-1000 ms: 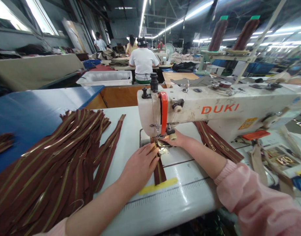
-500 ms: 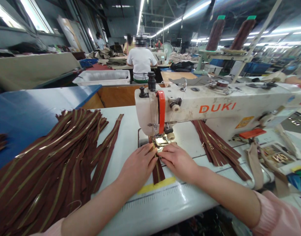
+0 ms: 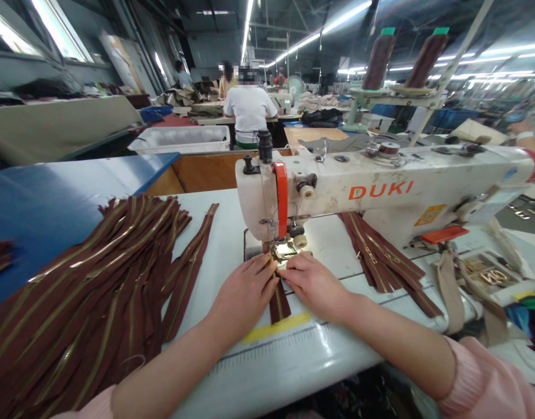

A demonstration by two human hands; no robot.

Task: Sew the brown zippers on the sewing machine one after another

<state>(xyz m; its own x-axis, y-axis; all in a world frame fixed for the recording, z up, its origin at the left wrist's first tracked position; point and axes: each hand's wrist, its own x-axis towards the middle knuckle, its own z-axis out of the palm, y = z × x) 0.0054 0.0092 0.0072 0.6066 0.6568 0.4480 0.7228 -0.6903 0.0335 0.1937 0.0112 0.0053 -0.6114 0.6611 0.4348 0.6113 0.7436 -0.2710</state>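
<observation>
A brown fabric zipper strip with brass-coloured teeth (image 3: 279, 304) lies on the pale sewing table (image 3: 337, 349), taken as the clock's centre, its far part at the presser-foot area and its near end pointing to 6 o'clock. The person's left hand (image 3: 246, 294) comes in from 8 o'clock, fingers side by side and resting on the strip. The right hand (image 3: 316, 286) comes in from 4 o'clock, fingers bent and drawn narrow, tips at the strip's edge just beside the left fingertips. Whether either hand grips the strip cannot be told. A yellow adhesive band (image 3: 267, 330) sits at 6 o'clock by the near end. The white metal sewing machine lettered DUKI (image 3: 337, 174) stands from 12 to 2 o'clock. Two joined-looking brown zipper strips (image 3: 191, 270) lie at 9 o'clock, before a large heap of like zippers (image 3: 114, 285) farther out. A smaller brown zipper bunch (image 3: 383, 262) lies near 3 o'clock. Two brown thread cones with green tops (image 3: 378, 61) stand at 1 o'clock; a person in a white shirt (image 3: 250, 109) sits at 12 o'clock, well apart.
</observation>
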